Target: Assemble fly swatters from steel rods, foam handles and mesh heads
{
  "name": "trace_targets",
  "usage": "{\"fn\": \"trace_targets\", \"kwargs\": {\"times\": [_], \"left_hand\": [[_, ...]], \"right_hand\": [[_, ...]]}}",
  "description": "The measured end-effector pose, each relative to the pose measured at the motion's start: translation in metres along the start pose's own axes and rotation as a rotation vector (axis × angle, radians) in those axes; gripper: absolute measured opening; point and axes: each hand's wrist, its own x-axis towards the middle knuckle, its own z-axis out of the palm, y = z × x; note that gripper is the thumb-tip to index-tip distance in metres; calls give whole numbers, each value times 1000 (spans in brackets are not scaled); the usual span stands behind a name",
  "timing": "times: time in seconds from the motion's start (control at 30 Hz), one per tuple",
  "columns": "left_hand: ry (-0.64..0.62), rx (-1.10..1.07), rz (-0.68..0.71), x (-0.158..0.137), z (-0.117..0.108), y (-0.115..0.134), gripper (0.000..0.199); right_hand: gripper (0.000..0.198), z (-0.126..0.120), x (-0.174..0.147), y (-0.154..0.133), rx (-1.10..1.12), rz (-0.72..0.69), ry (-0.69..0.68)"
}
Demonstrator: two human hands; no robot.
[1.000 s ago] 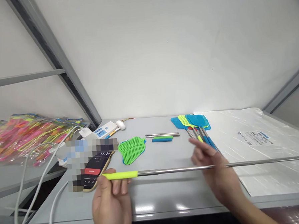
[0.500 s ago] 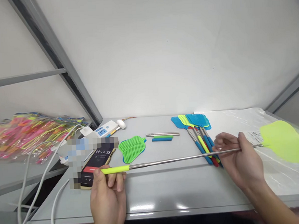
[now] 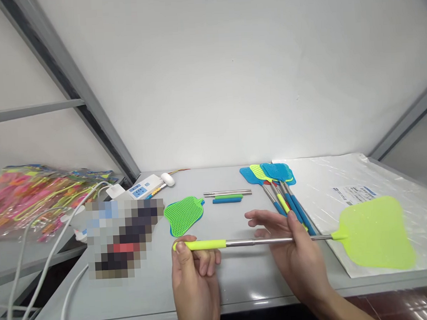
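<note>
A telescopic fly swatter [image 3: 375, 235] lies level across the view, its yellow-green head on the right above a white sheet. My left hand [image 3: 196, 270] pinches the yellow-green grip [image 3: 207, 245] at its far left end, thumb on top. My right hand [image 3: 297, 256] holds the steel rod [image 3: 268, 241] near the head, thumb over it and the other fingers loosely bent behind. Just behind my right hand lies a pile of blue, yellow-green and red fly swatters [image 3: 276, 172]. Loose green and blue swatter heads [image 3: 184, 215] are stacked behind my left hand.
Loose steel rods [image 3: 227, 193] lie by a green and a blue grip [image 3: 227, 200] at the table's middle. A power strip [image 3: 143, 187] with white cables [image 3: 54, 254] stands left, by a pixelated area. Bagged colourful items [image 3: 40, 202] fill the left shelf. White packaging [image 3: 318, 178] covers the right side.
The fly swatter's rod has become much shorter as my hands came closer together. My left hand moved right, my right hand moved left, and the swatter head moved left with it.
</note>
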Motion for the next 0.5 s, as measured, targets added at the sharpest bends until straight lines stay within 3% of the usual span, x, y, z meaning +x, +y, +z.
{"fn": "trace_targets", "kwargs": {"times": [0.27, 0.4, 0.5], "left_hand": [[90, -4, 94, 21, -21, 30, 22], [135, -10, 142, 29, -30, 40, 21], [148, -13, 132, 31, -32, 42, 21]], "right_hand": [[58, -4, 6, 22, 102, 129, -279], [62, -27, 4, 18, 78, -18, -204], [79, -39, 1, 5, -79, -100, -210]]}}
